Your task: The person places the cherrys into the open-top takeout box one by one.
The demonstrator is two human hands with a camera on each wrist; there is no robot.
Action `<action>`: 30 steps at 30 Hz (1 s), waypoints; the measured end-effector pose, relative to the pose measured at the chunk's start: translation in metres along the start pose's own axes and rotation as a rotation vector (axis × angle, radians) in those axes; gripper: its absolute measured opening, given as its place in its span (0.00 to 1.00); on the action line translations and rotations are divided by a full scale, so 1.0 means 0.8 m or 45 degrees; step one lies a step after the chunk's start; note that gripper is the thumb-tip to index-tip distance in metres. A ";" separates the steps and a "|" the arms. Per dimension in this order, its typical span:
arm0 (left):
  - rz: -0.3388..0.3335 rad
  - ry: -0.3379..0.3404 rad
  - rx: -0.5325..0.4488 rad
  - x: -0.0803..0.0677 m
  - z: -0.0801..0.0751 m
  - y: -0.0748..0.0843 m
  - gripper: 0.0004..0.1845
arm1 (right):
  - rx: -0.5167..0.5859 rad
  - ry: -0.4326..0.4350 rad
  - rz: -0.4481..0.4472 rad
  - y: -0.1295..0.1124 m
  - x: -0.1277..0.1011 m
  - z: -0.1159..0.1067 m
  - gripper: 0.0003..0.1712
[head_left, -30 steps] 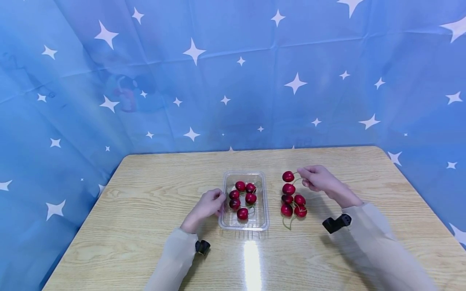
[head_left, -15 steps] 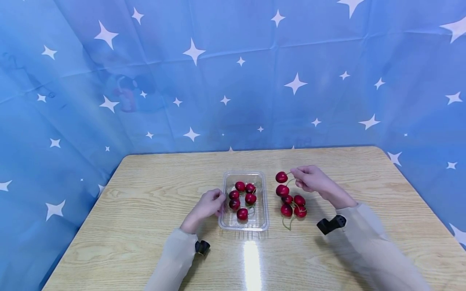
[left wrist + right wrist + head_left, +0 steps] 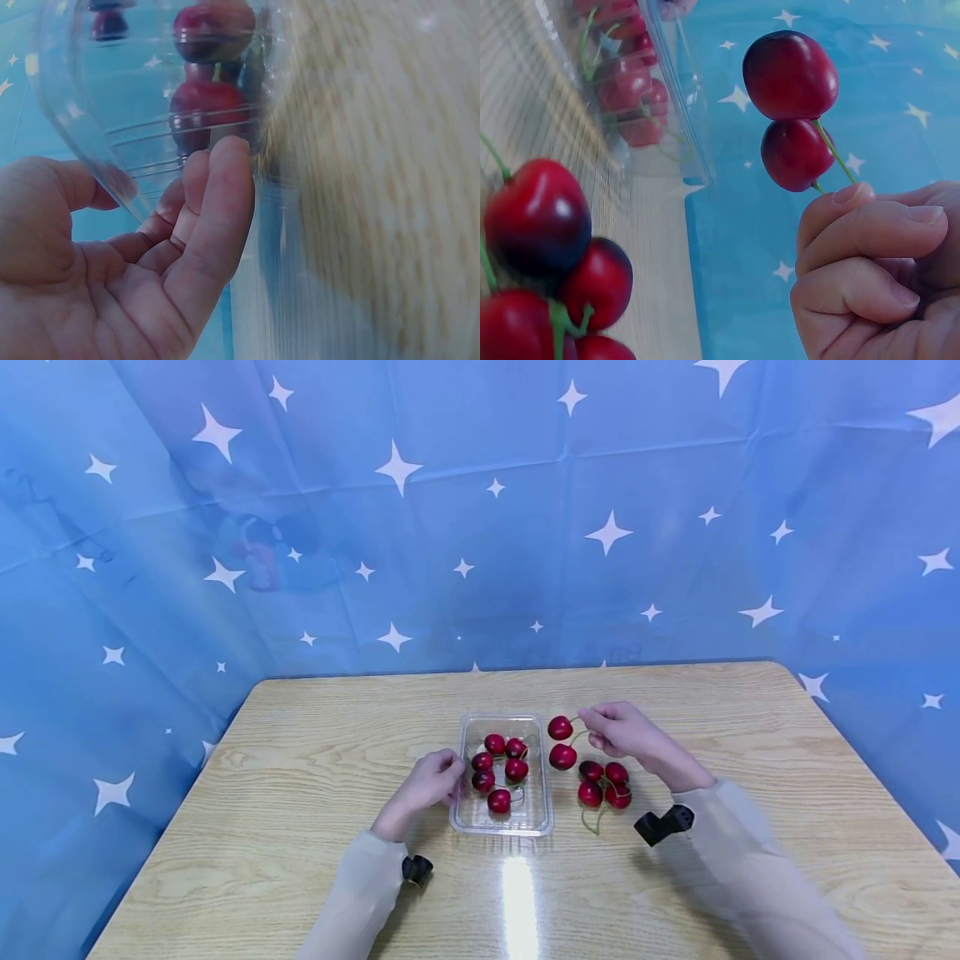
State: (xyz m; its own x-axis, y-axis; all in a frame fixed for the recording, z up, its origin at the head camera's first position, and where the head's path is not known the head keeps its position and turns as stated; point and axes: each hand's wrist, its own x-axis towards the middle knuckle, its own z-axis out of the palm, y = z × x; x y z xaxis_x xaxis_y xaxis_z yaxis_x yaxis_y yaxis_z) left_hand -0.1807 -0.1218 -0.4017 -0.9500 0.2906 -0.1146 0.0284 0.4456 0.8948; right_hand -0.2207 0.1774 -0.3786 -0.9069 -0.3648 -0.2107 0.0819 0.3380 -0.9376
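In the head view my right hand (image 3: 621, 728) pinches the thin green stems of two dark red cherries (image 3: 562, 757) and holds them up just right of the clear plastic box (image 3: 537, 814). The right wrist view has this pair of cherries (image 3: 791, 75) dangling from the fingertips, the other fingers curled. My left hand (image 3: 429, 781) grips the box's left side. Up close in the left wrist view, the thumb reaches over the rim and the fingers (image 3: 214, 210) lie against the outer wall. Several cherries (image 3: 499, 801) lie inside the box.
A small cluster of cherries (image 3: 590, 792) with stems lies on the wooden table (image 3: 315, 793), right of the box and below my right hand. Behind the table hangs a blue cloth (image 3: 510, 543) with white stars. Black wrist cameras (image 3: 664, 824) sit on both sleeves.
My right hand has moved left with the two cherries, away from the cluster and up to the box's right edge. The left hand and the box have stayed put.
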 end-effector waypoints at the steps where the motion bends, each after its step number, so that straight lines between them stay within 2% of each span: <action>1: 0.006 -0.004 0.004 -0.004 -0.001 0.007 0.11 | 0.008 -0.005 0.004 -0.001 0.001 0.002 0.22; 7: 0.001 -0.005 -0.001 -0.004 -0.001 0.007 0.11 | 0.041 -0.036 0.020 -0.003 0.004 0.013 0.22; 14: -0.019 0.021 -0.008 0.019 0.006 -0.035 0.12 | 0.035 -0.064 0.014 -0.001 0.005 0.026 0.22; 17: -0.028 0.021 -0.013 0.024 0.007 -0.044 0.12 | 0.028 -0.069 0.020 0.001 0.006 0.032 0.22; 30: -0.016 0.027 -0.011 0.024 0.008 -0.043 0.11 | -0.076 -0.057 0.049 0.012 0.013 0.059 0.24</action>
State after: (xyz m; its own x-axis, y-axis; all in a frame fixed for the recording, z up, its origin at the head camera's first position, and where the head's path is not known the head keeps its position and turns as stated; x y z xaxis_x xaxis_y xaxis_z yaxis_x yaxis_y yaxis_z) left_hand -0.1982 -0.1265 -0.4375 -0.9565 0.2671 -0.1171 0.0135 0.4416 0.8971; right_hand -0.2096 0.1361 -0.4026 -0.8841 -0.3884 -0.2598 0.0906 0.4030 -0.9107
